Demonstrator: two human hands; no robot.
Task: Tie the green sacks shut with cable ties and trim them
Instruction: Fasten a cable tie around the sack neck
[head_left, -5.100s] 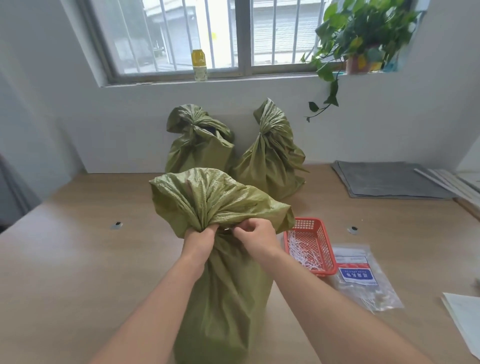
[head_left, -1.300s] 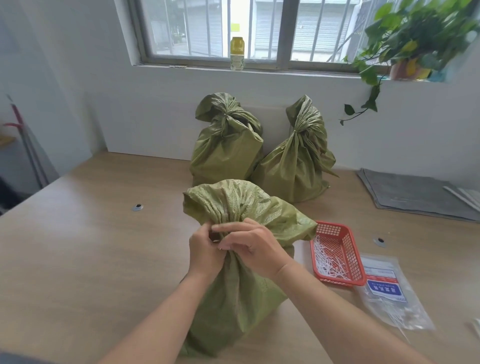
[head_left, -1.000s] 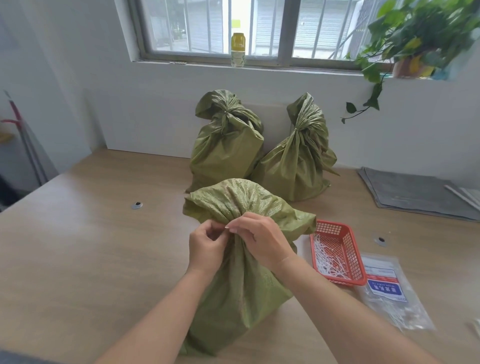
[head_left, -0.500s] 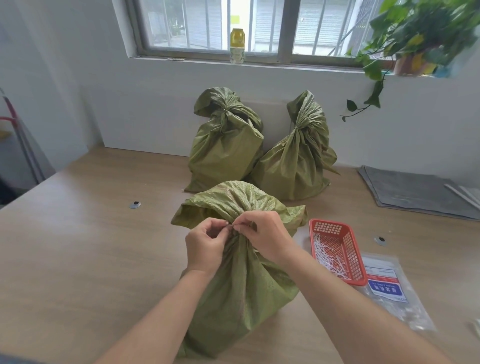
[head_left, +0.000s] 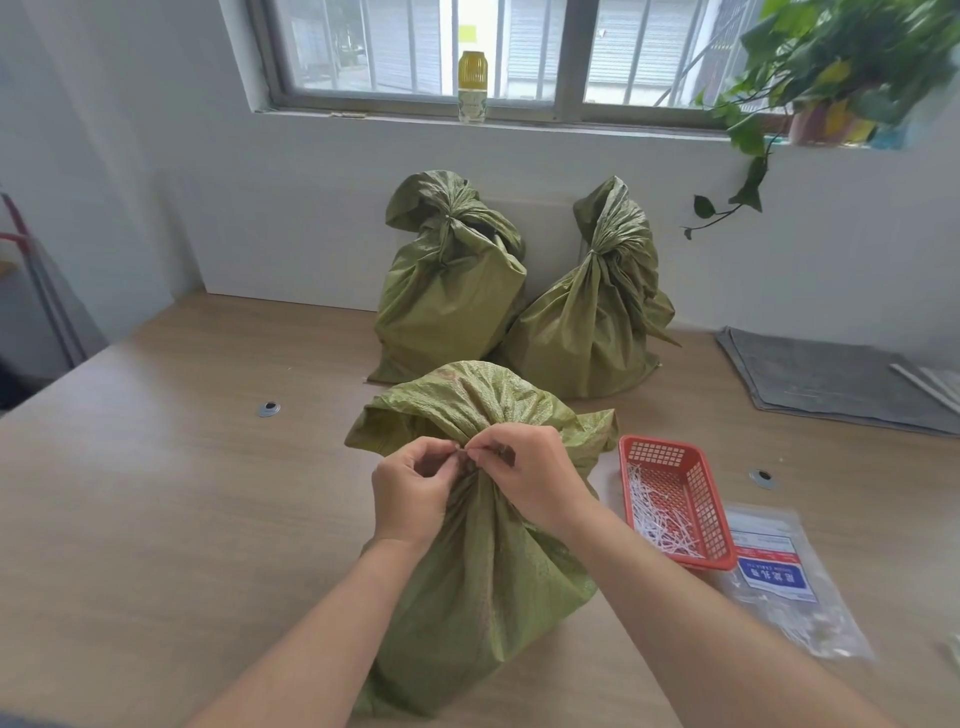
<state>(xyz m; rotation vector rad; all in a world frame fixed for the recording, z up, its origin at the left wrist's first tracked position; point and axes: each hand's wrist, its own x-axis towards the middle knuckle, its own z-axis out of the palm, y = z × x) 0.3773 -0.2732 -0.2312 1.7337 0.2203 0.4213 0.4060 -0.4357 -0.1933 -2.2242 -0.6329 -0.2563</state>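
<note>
Sack (head_left: 483, 561) upright, long axis vertical, gathered neck pointing up. Left hand (head_left: 410, 488) and right hand (head_left: 530, 478) pinch the neck, fingertips meeting. Anything between the fingertips is hidden. Basket (head_left: 657, 454) lies right of the right hand.

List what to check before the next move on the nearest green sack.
1. Upright stance of the near green sack: ok.
2. Neck gathered: ok, bunched under both hands.
3. Grip: ok, the left hand grips the neck and the right hand pinches at it.
4. A cable tie looped round the neck: cannot tell, the fingers hide it.
5. Spare ties nearby: ok, the bag of cable ties lies next to the red basket.
6. A cutter for trimming: not ok, none in view.
</note>
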